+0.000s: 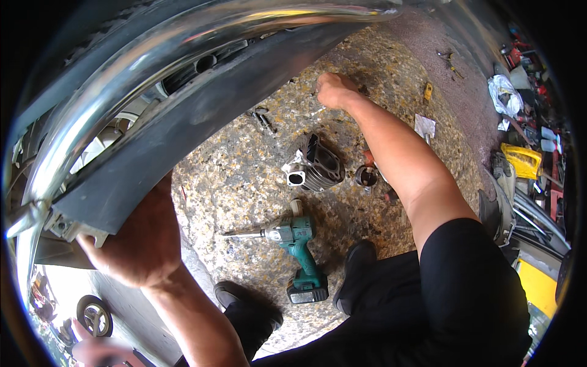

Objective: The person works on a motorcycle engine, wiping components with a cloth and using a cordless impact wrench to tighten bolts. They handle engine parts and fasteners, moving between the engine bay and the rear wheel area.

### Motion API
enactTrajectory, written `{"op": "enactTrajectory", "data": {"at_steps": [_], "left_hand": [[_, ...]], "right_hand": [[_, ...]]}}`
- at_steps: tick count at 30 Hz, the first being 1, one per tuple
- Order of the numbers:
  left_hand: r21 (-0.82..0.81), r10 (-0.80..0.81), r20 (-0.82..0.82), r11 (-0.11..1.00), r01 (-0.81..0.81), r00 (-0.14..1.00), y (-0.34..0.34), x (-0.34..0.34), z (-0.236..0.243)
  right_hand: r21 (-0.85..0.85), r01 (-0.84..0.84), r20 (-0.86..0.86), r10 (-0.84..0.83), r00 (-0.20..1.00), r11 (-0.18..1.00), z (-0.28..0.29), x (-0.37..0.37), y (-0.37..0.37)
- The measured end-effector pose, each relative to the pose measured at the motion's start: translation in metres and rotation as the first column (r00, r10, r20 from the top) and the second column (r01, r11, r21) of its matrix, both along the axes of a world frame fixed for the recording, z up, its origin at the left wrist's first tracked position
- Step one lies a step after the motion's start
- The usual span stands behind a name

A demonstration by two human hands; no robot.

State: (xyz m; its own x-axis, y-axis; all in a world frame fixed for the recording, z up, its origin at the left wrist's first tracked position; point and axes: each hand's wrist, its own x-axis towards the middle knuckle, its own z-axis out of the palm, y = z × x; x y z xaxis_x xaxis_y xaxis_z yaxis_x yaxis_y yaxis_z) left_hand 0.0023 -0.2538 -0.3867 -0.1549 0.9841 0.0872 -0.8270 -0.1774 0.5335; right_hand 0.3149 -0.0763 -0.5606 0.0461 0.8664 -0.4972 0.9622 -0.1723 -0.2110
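My left hand (143,241) is at the lower end of a long dark panel (202,116), gripping it from beneath, its fingers hidden behind the panel. My right hand (336,90) reaches forward over the stained floor with its fingers curled closed. Whatever lies in them is out of sight. Small dark bolts (264,120) lie to the left of that hand. Nearer to me sits a finned metal engine cylinder (318,166), with a piston (366,176) beside it. A green cordless impact wrench (298,241), fitted with a long socket, rests on its side.
A curved chrome bar (73,134) runs above the panel at the left. On the floor at right are a small yellow object (428,92) and a white paper scrap (424,126). Tools and a yellow case (521,160) crowd the far right. A wheel (95,316) stands lower left.
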Motion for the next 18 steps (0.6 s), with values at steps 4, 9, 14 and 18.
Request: {"op": "enactTrajectory", "data": {"at_steps": [4, 9, 14, 18], "left_hand": [[0.113, -0.130, -0.085, 0.984, 0.139, 0.988, -0.012, 0.010, 0.014], [0.128, -0.071, -0.196, 0.987, 0.097, 0.978, -0.033, 0.031, 0.005], [0.026, 0.062, -0.125, 0.998, -0.059, 0.990, -0.059, 0.061, 0.005], [0.012, 0.144, -0.217, 0.989, -0.145, 0.965, -0.071, 0.082, 0.007]], "right_hand": [[0.027, 0.005, -0.044, -0.004, 0.999, 1.000, -0.025, 0.005, 0.012], [0.115, 0.019, -0.210, 0.006, 0.978, 0.993, -0.065, 0.000, 0.017], [0.211, -0.017, -0.310, 0.083, 0.947, 0.977, -0.050, -0.026, 0.023], [0.600, 0.172, -0.541, 0.238, 0.806, 0.781, 0.009, -0.053, 0.002]]}}
